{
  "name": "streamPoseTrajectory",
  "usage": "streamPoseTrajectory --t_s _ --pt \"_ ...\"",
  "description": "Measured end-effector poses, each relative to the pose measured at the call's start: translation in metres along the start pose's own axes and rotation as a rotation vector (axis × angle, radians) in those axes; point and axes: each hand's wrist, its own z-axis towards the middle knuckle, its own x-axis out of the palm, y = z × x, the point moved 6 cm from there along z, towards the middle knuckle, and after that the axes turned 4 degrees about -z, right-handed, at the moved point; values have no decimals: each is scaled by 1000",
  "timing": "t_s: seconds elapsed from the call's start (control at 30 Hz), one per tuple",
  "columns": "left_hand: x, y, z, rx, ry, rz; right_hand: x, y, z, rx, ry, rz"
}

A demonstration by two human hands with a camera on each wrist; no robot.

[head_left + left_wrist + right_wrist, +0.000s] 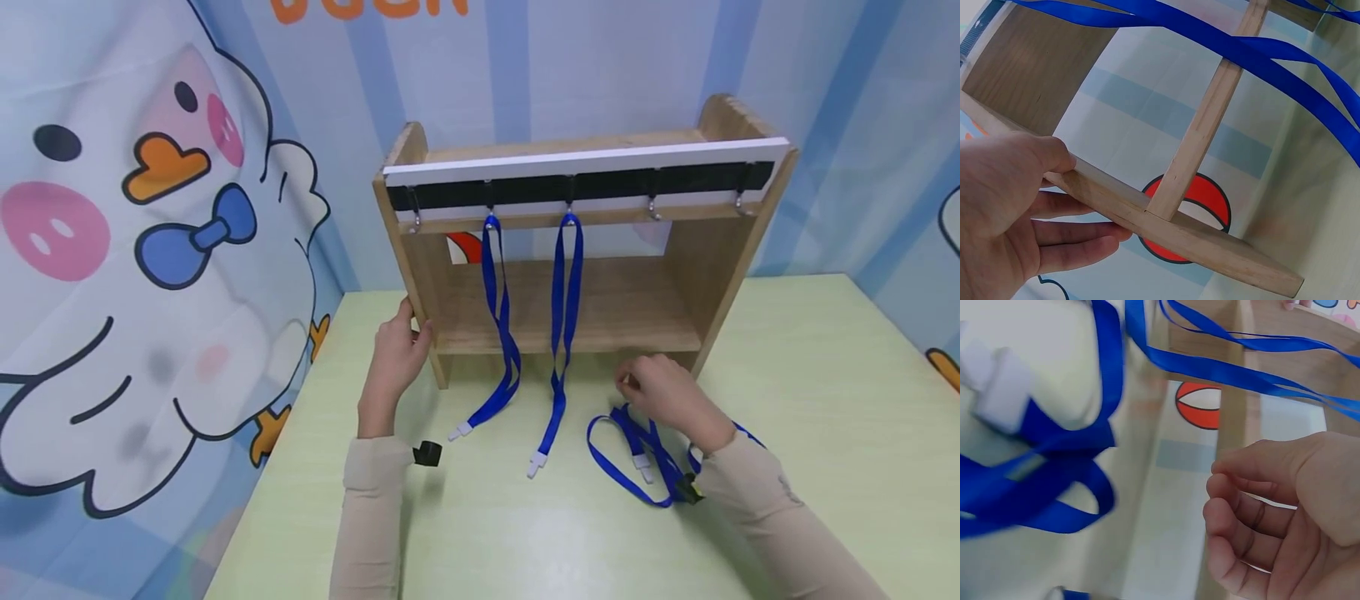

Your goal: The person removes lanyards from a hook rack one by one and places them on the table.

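My left hand (399, 348) grips the left side panel of a wooden shelf (566, 342), its thumb on one face and fingers on the other in the left wrist view. Two blue lanyards hang from metal hooks on the shelf's front: the left lanyard (490, 275) and the middle lanyard (557, 333), their white clips resting low near the table. My right hand (663, 393) hovers by the shelf's lower right, fingers loosely curled and nothing visible between them. Below it lies a loose bunch of blue lanyards (626, 482), partly hidden by the hand and sleeve.
The hook rail (611, 185) runs along the shelf's upper front; the other hooks, such as the rightmost hook (741, 202), carry nothing. A pale table (510, 533) lies underneath. A cartoon-printed cloth (615, 75) stands behind and to the left.
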Motion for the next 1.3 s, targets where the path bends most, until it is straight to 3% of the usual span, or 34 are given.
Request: streamPoseTrajectory --t_s 0.43,0.67,1.3 --pt "0 1 2 10 -4 -5 -64 45 20 -66 -111 -21" --pt "0 2 2 1 2 2 -98 67 30 -76 -220 74" --pt "-2 -3 1 42 -6 -23 -136 96 46 -170 -541 60"
